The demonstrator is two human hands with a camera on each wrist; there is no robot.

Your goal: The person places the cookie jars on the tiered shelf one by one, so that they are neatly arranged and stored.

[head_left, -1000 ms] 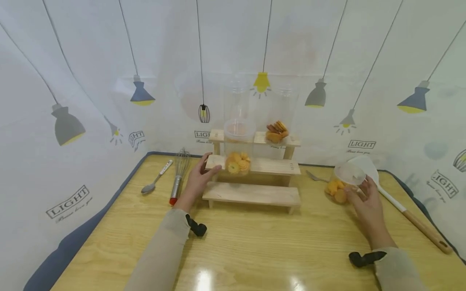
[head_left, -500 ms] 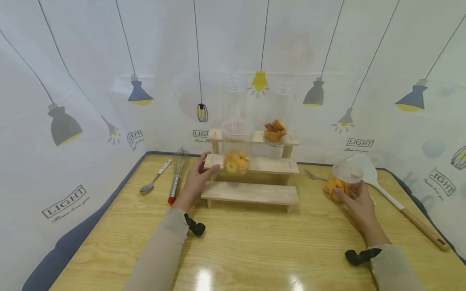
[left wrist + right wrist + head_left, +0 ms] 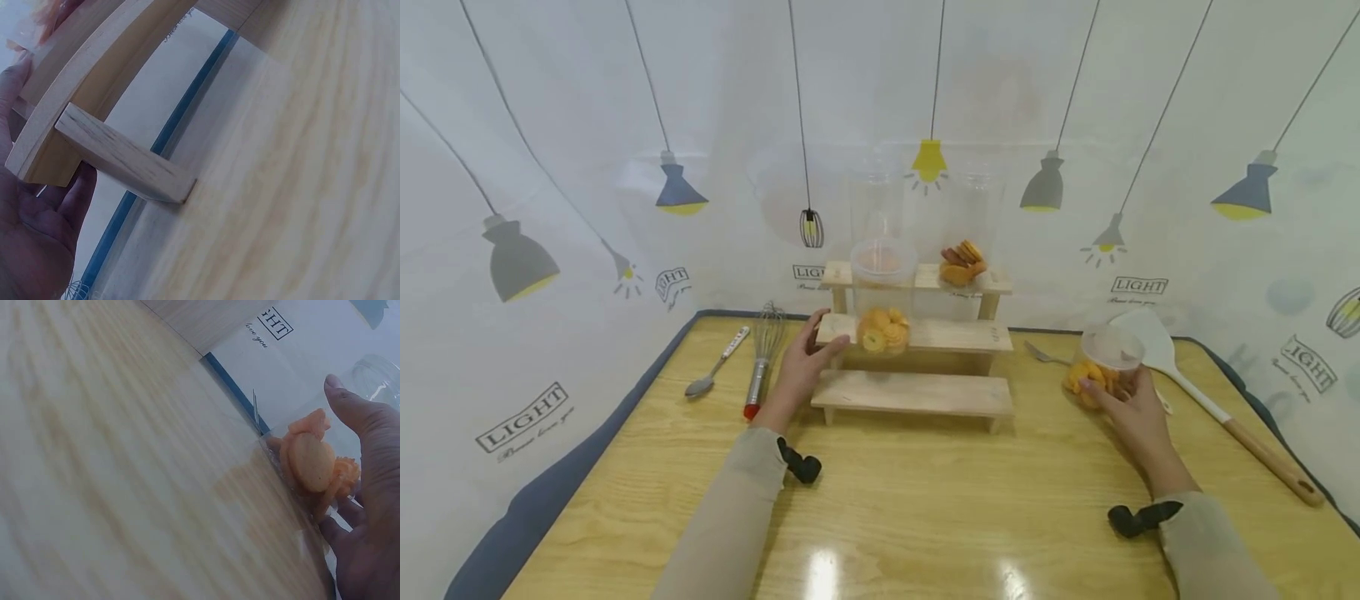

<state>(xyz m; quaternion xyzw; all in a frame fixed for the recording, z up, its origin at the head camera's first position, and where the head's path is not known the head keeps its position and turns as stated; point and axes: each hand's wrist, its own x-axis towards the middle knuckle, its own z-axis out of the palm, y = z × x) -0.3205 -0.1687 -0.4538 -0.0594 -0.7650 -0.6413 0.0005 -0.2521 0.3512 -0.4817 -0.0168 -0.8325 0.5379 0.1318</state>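
Observation:
A three-step wooden display stand (image 3: 917, 393) stands at the back of the table. My left hand (image 3: 797, 367) grips the left end of its middle step, thumb above and fingers below the plank in the left wrist view. On that step, beside the thumb, sits a clear jar (image 3: 883, 287) with yellowish cookies at its bottom. To the right, my right hand (image 3: 1138, 417) holds another clear plastic jar (image 3: 1112, 346), thumb in front and fingers around the far side. Orange-toned cookies (image 3: 311, 461) lie in its base, which is close to the tabletop.
Two tall clear jars stand on the top step; the right one holds brown cookies (image 3: 962, 263). Left of the stand lie a whisk (image 3: 762, 358) and a spoon (image 3: 718, 364). A fork (image 3: 1045, 354) and a long white spatula (image 3: 1202, 387) lie on the right.
My right hand has moved left and closed its grip around the right jar, thumb now across its front. The left hand has stayed on the stand. The view has shifted slightly.

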